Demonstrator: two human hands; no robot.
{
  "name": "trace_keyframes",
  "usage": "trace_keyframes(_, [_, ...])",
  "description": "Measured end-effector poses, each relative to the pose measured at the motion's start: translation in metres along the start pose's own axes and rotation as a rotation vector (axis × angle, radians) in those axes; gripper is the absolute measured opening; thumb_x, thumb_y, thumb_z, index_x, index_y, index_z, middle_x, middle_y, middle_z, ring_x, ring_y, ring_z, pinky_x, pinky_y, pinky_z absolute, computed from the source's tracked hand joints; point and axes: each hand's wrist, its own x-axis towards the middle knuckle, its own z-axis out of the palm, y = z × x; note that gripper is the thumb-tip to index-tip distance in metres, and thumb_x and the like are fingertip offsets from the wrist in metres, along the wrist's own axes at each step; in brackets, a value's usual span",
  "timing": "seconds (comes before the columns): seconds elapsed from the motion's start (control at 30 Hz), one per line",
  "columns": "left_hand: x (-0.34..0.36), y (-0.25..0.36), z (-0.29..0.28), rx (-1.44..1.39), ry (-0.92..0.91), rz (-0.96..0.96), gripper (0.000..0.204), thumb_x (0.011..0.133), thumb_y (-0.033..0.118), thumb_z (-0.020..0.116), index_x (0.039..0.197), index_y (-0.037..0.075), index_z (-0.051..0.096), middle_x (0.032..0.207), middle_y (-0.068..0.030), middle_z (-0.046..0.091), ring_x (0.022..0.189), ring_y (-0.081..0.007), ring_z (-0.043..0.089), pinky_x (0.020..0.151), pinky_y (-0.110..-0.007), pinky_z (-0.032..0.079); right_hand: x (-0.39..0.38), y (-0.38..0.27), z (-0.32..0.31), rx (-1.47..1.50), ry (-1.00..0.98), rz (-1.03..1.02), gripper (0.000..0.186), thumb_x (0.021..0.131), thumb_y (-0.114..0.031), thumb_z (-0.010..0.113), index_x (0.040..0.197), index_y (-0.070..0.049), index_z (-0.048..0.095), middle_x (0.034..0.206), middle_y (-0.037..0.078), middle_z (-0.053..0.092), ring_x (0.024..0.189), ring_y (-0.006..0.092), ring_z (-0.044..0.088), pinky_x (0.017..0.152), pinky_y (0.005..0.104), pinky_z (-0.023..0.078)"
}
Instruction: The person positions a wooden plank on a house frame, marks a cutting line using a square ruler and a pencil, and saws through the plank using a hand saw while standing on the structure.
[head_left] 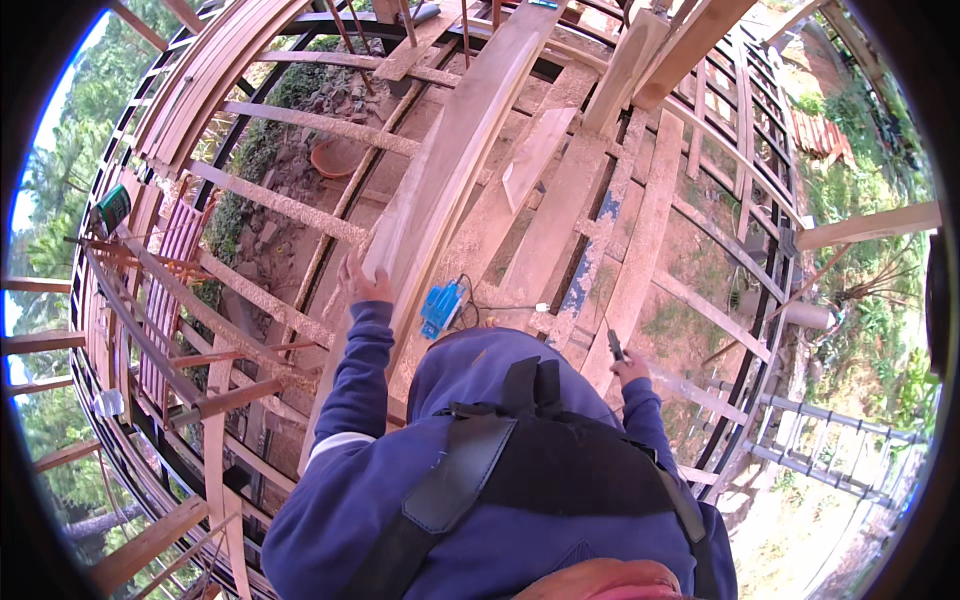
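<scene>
Plank against left hand, fingers apart, dark tool clasped in right hand

Sawdust-coated wooden beams span the open floor frame, leaving gaps. Stony, reddish ground lies below. Green trees border the left side. At right, a ladder-like metal frame adjoins sunlit ground with green plants. Lighting: bright daylight.

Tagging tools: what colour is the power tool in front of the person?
Blue power tool; best seen in the head view.
</scene>
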Motion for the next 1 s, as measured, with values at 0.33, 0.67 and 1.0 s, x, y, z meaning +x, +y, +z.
trace_keyframes(0.33, [0.185, 0.152, 0.193, -0.117, -0.157, 0.126, 0.055, 0.077, 0.017, 0.065, 0.128, 0.001, 0.053, 0.128, -0.023, 0.055, 0.123, -0.0395, 0.047, 0.107, -0.046, 0.037, 0.091, -0.219, 0.001, -0.102, 0.242, -0.278, 0.047, 0.083, -0.009, 0.067, 0.129, -0.007, 0.061, 0.096, 0.013, 0.071, 0.078, 0.0195, 0.067, 0.071, 0.0321, 0.052])
trace_keyframes(0.67, [0.296, 0.161, 0.364, 0.168, -0.027, -0.092, 0.069, 0.088, 0.039, 0.063, 0.142, 0.005, 0.039, 0.144, -0.02, 0.043, 0.138, -0.0357, 0.034, 0.115, -0.051, 0.024, 0.348, -0.489, 0.054, -0.467, 0.082, -1.101, 0.055, 0.078, -0.009, 0.064, 0.132, -0.012, 0.058, 0.099, 0.01, 0.067, 0.099, 0.03, 0.06, 0.095, 0.0418, 0.042])
trace_keyframes(1.0, [0.31, 0.206, 0.371, 0.407, -0.285, -0.177, 0.083, 0.084, 0.039, 0.063, 0.149, 0.002, 0.027, 0.154, -0.0188, 0.029, 0.144, -0.0344, 0.026, 0.118, -0.055, 0.015, 0.602, -0.663, 0.136, -0.648, -0.375, -1.778, 0.049, 0.08, -0.008, 0.059, 0.128, -0.015, 0.061, 0.091, 0.0, 0.061, 0.099, 0.019, 0.055, 0.107, 0.0423, 0.034])
